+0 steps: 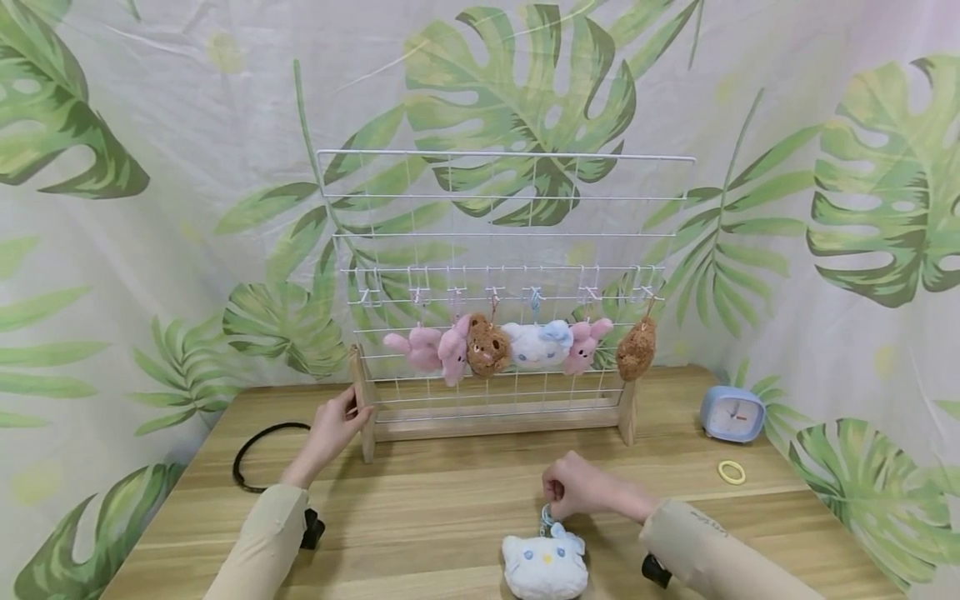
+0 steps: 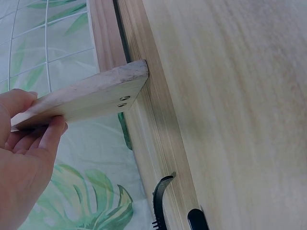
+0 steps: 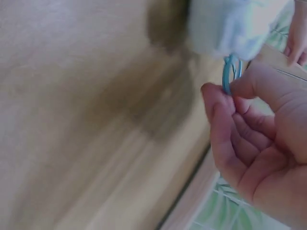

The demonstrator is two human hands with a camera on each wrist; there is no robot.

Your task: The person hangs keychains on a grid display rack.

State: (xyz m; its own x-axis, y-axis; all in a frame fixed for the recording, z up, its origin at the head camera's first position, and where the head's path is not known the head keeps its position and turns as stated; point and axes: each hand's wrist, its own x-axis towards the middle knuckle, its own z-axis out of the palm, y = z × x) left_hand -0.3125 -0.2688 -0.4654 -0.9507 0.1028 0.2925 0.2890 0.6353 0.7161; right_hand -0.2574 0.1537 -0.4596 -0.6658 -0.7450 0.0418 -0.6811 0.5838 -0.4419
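My right hand (image 1: 581, 490) pinches the blue ring (image 3: 227, 75) of a white plush cat-head keychain (image 1: 546, 568) with a blue bow. The plush hangs below the fingers over the front of the table, its face toward me. On the left, my left hand (image 1: 339, 425) grips the wooden side post (image 2: 96, 93) of a display rack, thumb on one side and fingers on the other. The rack's white wire grid (image 1: 510, 218) stands upright. From its hooks hang several plush keychains: pink rabbits (image 1: 422, 348), a brown bear (image 1: 487, 348), a white cat head (image 1: 537, 346) and a brown plush (image 1: 637, 350).
A light blue alarm clock (image 1: 733, 414) stands at the right of the wooden table (image 1: 420, 517), with a yellow ring (image 1: 731, 472) in front of it. A black headband (image 1: 238, 467) lies at the left. Behind hangs a leaf-print curtain (image 1: 225, 108).
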